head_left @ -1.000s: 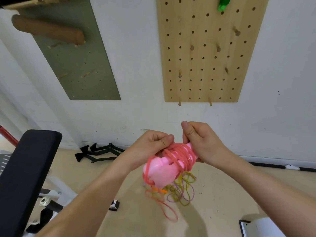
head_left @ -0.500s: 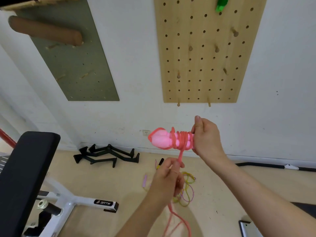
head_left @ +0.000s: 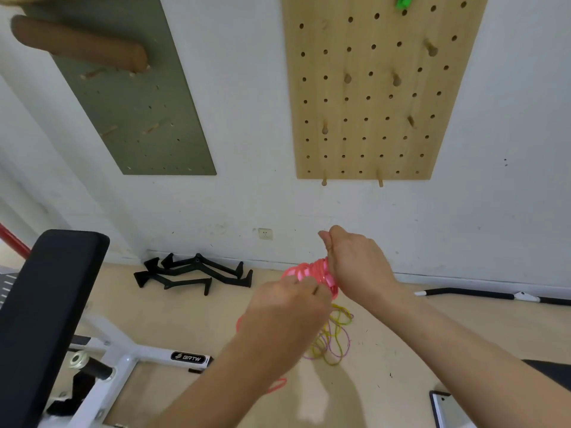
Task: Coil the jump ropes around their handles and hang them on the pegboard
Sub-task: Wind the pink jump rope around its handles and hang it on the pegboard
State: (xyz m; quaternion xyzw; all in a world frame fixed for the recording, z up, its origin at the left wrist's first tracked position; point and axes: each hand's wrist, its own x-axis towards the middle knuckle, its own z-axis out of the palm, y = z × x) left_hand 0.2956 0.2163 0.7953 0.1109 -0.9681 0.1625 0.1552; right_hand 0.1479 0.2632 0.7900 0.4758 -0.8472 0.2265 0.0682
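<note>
My right hand (head_left: 355, 264) grips the pink jump rope handles (head_left: 309, 271), which carry several turns of pink cord. My left hand (head_left: 287, 307) is in front of the bundle and pinches the loose pink cord; the free end (head_left: 276, 385) trails below my forearm. The handles are mostly hidden behind my hands. A yellow and purple jump rope (head_left: 335, 338) lies tangled on the floor beneath. The wooden pegboard (head_left: 380, 88) hangs on the wall above, with several wooden pegs and a green item (head_left: 403, 1) at its top edge.
A black padded bench (head_left: 43, 319) on a white frame stands at left. Black cable handles (head_left: 191, 273) lie by the wall. A green pegboard (head_left: 136, 103) with a brown roller (head_left: 80, 44) hangs at upper left. A black bar (head_left: 482, 294) lies along the right skirting.
My left hand rose from below the bundle and came up in front of it with the cord. The bundle dropped lower and my right hand turned over it.
</note>
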